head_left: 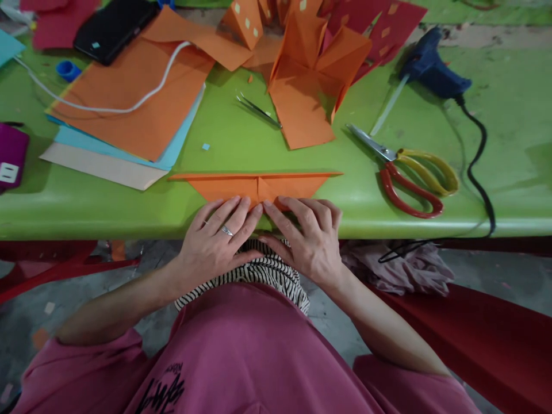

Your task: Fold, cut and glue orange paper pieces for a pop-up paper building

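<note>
A folded piece of orange paper lies at the front edge of the green table, its long straight fold facing away from me. A crease runs down its middle. My left hand, with rings on its fingers, presses its fingertips flat on the left half. On the right half rest the outstretched fingers of my right hand. The index fingers almost meet at the central crease. Both thumbs point inward below the table edge. The near part of the paper is hidden under the fingers.
Scissors and a blue glue gun with a black cord lie right. Tweezers sit beside folded orange paper shapes. At left are stacked paper sheets, a white cable, a black phone and a purple box.
</note>
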Motion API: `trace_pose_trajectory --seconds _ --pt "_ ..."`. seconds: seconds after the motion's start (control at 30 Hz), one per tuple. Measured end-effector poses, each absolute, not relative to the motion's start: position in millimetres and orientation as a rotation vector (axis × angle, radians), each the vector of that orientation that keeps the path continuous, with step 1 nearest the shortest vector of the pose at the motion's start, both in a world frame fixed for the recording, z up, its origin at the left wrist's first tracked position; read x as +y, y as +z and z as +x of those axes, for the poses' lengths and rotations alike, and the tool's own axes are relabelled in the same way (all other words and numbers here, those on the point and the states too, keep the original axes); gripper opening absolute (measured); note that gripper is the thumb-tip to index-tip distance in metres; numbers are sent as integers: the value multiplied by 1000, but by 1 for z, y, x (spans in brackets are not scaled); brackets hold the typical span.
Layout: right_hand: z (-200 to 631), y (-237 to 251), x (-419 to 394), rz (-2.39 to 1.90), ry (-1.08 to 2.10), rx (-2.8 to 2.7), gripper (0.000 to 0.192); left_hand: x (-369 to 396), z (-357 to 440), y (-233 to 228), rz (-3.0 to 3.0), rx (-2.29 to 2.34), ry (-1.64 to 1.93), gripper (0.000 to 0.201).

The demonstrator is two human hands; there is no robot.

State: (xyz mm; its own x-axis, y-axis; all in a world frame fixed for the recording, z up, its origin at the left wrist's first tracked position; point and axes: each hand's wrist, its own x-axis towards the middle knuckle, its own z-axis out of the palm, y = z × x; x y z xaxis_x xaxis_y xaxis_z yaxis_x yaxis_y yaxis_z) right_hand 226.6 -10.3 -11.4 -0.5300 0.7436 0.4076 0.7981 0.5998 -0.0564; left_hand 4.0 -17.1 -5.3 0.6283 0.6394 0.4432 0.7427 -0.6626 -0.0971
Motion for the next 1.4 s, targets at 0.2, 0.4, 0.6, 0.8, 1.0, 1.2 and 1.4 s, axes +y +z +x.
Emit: trace_pose_trajectory --seconds 0.2,0.4,0.6,0.8,1.0,1.2,1.4 --pt "229 -10 -16 -1252 -192 -2424 59 -19 4 -2 -2588 -1143 -452 61" --pt "252 -13 -24 -1265 -283 -2320 65 -20 4 -2 -2577 -1124 -426 63" --pt "247 -2 -23 -1255 -268 -2285 57 -20 3 -7 -2543 -1111 -465 63" --pt "215 -2 -8 -1097 -104 -2402 51 -22 3 -14 -2586 -1168 -641 65" --pt "214 -11 -3 -1045 -165 -2390 45 -20 0 -11 -2632 -1186 -707 66" --pt "212 -7 -3 -1056 -229 -2419 43 -22 -7 -12 -2601 -1212 -592 66" --pt "212 -6 -1 -1025 -248 -2414 44 -32 -31 -11 -2512 -1316 -542 69"
